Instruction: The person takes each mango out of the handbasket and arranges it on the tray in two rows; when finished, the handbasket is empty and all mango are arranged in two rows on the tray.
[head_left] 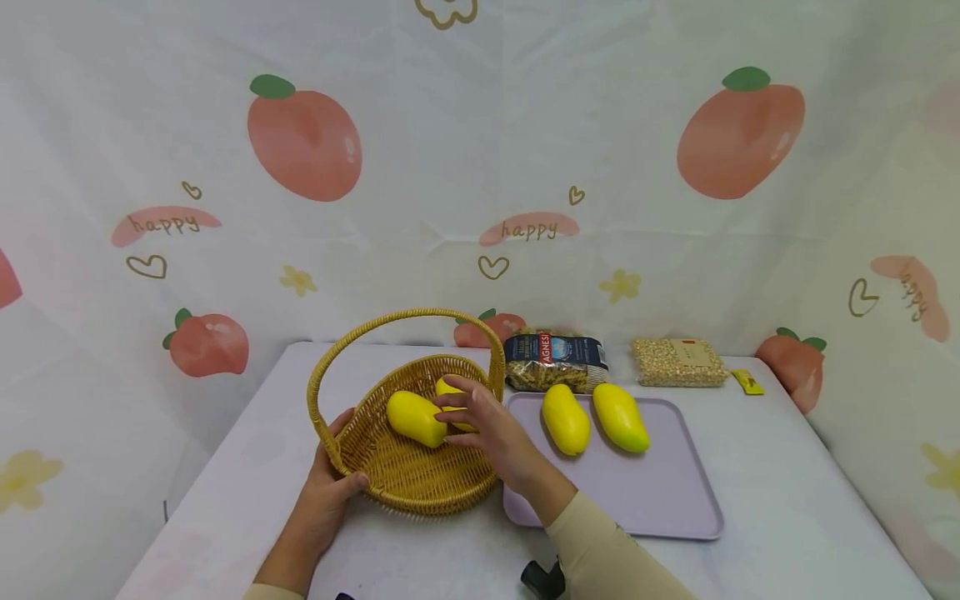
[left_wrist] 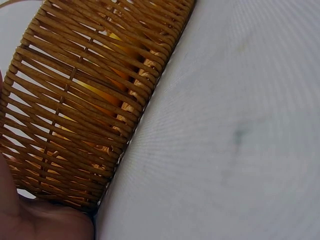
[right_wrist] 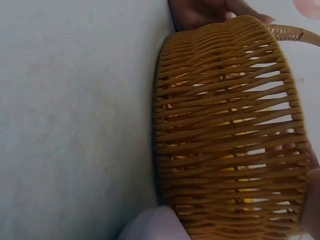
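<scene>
Hold golden wicker basket [head_left: 408, 481] steady, rim gripped in left hand [head_left: 324, 500], toward left edge of white-covered table [head_left: 420, 562]. With right hand [head_left: 491, 425] loosely spread over yellow oval mangoes [head_left: 411, 417] inside, best settle fruit gently, clearing handle [head_left: 412, 313].

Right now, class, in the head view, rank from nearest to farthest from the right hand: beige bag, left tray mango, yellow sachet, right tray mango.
1. Left mango: on the tray, right of the right hand.
2. Right mango: beside it.
3. Beige bag: behind the tray.
4. Yellow sachet: farthest right.
</scene>
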